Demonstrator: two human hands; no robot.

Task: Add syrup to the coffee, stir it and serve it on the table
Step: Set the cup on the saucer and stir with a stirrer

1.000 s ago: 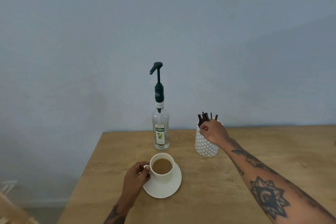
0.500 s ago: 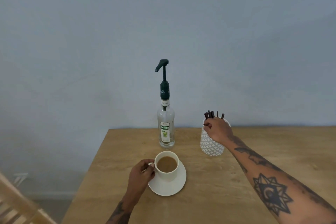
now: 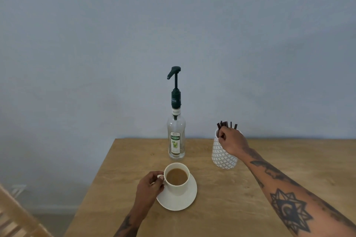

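A white cup [image 3: 178,186] of milky coffee stands on a white saucer [image 3: 181,200] near the table's left front. My left hand [image 3: 149,188] grips the cup's handle. Behind the cup a clear syrup bottle [image 3: 176,136] with a dark green pump stands upright. To the right, a white patterned holder [image 3: 223,157] contains several dark stir sticks [image 3: 227,125]. My right hand [image 3: 232,143] is at the holder's rim, its fingers pinched on one of the sticks.
The wooden table [image 3: 231,198] runs to the right and ends against a plain blue-grey wall. Its left edge drops to the floor, where a wooden slatted piece of furniture [image 3: 15,219] shows at the lower left corner.
The view has shifted slightly, so everything sits a little more to the right. My right hand stays at the stick holder, fingers closing on a stick. The left hand keeps hold of the cup handle.
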